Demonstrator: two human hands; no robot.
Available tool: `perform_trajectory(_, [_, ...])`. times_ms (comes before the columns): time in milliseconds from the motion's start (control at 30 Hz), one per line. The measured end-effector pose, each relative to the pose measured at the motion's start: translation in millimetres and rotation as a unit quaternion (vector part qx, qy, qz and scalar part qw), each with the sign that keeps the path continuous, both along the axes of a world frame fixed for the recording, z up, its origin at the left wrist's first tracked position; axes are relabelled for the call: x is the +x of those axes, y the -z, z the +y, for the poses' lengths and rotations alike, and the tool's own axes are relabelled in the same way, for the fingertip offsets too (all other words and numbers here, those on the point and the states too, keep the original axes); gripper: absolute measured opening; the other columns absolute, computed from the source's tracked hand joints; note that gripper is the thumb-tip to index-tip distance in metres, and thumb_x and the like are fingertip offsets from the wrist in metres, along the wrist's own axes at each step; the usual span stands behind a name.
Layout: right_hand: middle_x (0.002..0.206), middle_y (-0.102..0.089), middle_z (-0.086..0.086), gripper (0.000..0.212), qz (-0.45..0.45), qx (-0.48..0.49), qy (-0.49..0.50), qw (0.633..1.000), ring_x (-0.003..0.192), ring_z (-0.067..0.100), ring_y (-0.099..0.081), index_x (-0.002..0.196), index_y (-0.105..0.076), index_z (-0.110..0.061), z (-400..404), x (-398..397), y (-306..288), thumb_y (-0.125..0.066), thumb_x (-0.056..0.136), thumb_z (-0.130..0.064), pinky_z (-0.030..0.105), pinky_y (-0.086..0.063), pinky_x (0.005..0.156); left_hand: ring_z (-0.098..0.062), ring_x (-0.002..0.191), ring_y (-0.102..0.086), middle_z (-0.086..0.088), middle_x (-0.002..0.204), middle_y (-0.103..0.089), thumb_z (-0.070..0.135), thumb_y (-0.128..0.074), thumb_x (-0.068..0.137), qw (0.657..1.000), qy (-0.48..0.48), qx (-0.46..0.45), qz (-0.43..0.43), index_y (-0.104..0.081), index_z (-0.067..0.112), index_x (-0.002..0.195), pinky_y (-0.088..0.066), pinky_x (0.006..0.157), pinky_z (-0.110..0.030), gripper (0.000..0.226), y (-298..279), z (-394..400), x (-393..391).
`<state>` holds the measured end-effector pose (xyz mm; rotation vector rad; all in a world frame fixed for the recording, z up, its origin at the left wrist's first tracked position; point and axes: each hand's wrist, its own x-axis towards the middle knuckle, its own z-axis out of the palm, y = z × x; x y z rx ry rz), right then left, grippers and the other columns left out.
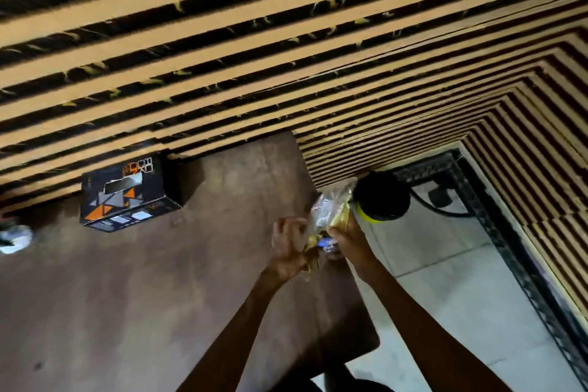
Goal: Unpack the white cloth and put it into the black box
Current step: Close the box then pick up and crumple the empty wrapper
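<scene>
A: Gripping at both ends is what is seen: a clear plastic packet [331,210] is held up above the right edge of the brown table [159,296], with both bare forearms stretched out from the bottom of the view.

B: And the left hand [288,248]?

A: It is closed on the lower left side of the packet, with the fingers curled over the plastic. The right hand [346,239] is clamped on the lower right part, near a yellow patch on the wrapping.

B: Can the white cloth be made out?

A: Something pale is seen through the plastic, so the cloth appears to be sealed inside the packet, but it is too blurred for more to be said. A small blue mark is visible between the two hands.

B: Where is the black box [125,197] placed?

A: It is set at the far side of the table, against the slatted wooden wall [286,41], well apart from the hands and to their left. Orange and grey triangles are printed on it, and a torn slot is seen in its upper face.

B: Anything else in shot?

A: A black round thing with a yellow rim [380,199] is seen just past the packet, above the pale tiled floor [445,264]. A crumpled whitish object [16,239] is lying at the table's left edge.
</scene>
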<state>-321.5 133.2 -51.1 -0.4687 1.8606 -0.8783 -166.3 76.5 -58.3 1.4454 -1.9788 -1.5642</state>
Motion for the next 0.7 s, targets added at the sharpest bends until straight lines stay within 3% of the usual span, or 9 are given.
perform_trajectory(67, [0.100, -0.068, 0.010, 0.034, -0.063, -0.014, -0.018, 0.998, 0.076, 0.022, -0.066, 0.123, -0.056, -0.016, 7, -27, -16, -0.058, 0.089, -0.017, 0.032, -0.055, 0.059, -0.016, 0.130, -0.044, 0.000, 0.137, -0.046, 0.041, -0.078, 0.065, 0.996, 0.064, -0.033, 0.054, -0.043, 0.015, 0.140, -0.045, 0.105, -0.030, 0.087, -7, -3, -25])
perform_trajectory(100, [0.095, -0.068, 0.010, 0.025, -0.098, -0.010, -0.032, 0.995, 0.070, 0.019, -0.064, 0.116, -0.059, -0.015, 10, -39, -19, -0.057, 0.092, -0.018, 0.028, -0.053, 0.055, -0.017, 0.133, -0.044, -0.004, 0.143, -0.043, 0.029, -0.080, 0.070, 0.992, 0.091, -0.005, 0.083, -0.038, 0.012, 0.144, -0.046, 0.106, -0.031, 0.087, -7, -4, -37])
perform_trajectory(167, [0.095, -0.069, 0.009, 0.021, -0.147, -0.007, -0.030, 0.989, 0.073, 0.019, -0.066, 0.114, -0.058, -0.017, 16, -70, -20, -0.056, 0.094, -0.023, 0.029, -0.055, 0.059, -0.014, 0.124, -0.056, -0.001, 0.133, -0.054, 0.008, -0.080, 0.074, 0.990, 0.114, 0.002, 0.083, -0.047, 0.013, 0.138, -0.053, 0.095, -0.022, 0.072, -7, -7, -67])
perform_trajectory(233, [0.113, -0.066, 0.010, 0.036, -0.188, -0.033, 0.031, 0.981, 0.086, 0.025, -0.069, 0.126, -0.051, -0.022, 21, -101, -17, -0.060, 0.091, -0.024, 0.033, -0.059, 0.067, -0.008, 0.101, -0.065, 0.009, 0.114, -0.062, 0.002, -0.080, 0.073, 0.992, 0.092, 0.028, 0.087, -0.058, 0.012, 0.127, -0.052, 0.074, -0.007, 0.060, -7, -9, -103])
perform_trajectory(300, [0.138, -0.050, 0.006, 0.076, -0.119, -0.100, 0.020, 0.988, 0.111, 0.025, -0.062, 0.145, -0.030, -0.025, 30, -132, -8, -0.071, 0.083, -0.012, 0.030, -0.058, 0.078, -0.001, 0.085, -0.068, 0.010, 0.102, -0.067, 0.001, -0.080, 0.072, 0.994, 0.058, 0.039, 0.089, -0.062, 0.013, 0.121, -0.051, 0.062, -0.006, 0.054, -3, -14, -139])
perform_trajectory(400, [0.156, -0.023, -0.003, 0.110, 0.074, -0.157, -0.177, 0.969, 0.138, 0.012, -0.035, 0.153, -0.011, -0.022, 37, -179, 13, -0.083, 0.070, -0.018, 0.022, -0.045, 0.101, 0.001, 0.076, -0.071, 0.004, 0.095, -0.068, -0.010, -0.073, 0.075, 0.986, 0.063, 0.117, 0.102, -0.063, 0.011, 0.113, -0.054, 0.059, -0.013, 0.044, 15, -24, -194])
perform_trajectory(533, [0.140, -0.051, -0.001, 0.083, 0.292, -0.142, -0.170, 0.930, 0.123, 0.012, -0.054, 0.142, -0.040, -0.026, 18, -236, 65, -0.077, 0.070, -0.044, 0.016, -0.043, 0.096, -0.003, 0.064, -0.066, 0.008, 0.084, -0.070, 0.006, -0.073, 0.080, 0.981, 0.047, 0.159, 0.103, -0.065, 0.021, 0.103, -0.054, 0.055, -0.019, 0.029, 55, -32, -272])
perform_trajectory(600, [0.122, -0.066, -0.005, 0.067, 0.307, -0.076, -0.122, 0.941, 0.108, 0.012, -0.064, 0.131, -0.048, -0.024, -2, -272, 114, -0.074, 0.073, -0.043, 0.013, -0.043, 0.087, 0.005, 0.067, -0.062, 0.013, 0.089, -0.064, 0.016, -0.072, 0.080, 0.985, 0.011, 0.139, 0.099, -0.061, 0.016, 0.114, -0.051, 0.060, -0.017, 0.036, 97, -33, -316])
perform_trajectory(700, [0.112, -0.070, 0.000, 0.068, 0.241, 0.012, -0.086, 0.967, 0.100, 0.020, -0.068, 0.127, -0.046, -0.017, -25, -330, 213, -0.070, 0.073, -0.050, 0.029, -0.056, 0.082, 0.001, 0.094, -0.055, 0.023, 0.107, -0.052, 0.029, -0.061, 0.085, 0.996, -0.079, 0.039, 0.033, -0.054, 0.016, 0.126, -0.051, 0.078, -0.023, 0.045, 169, -38, -368])
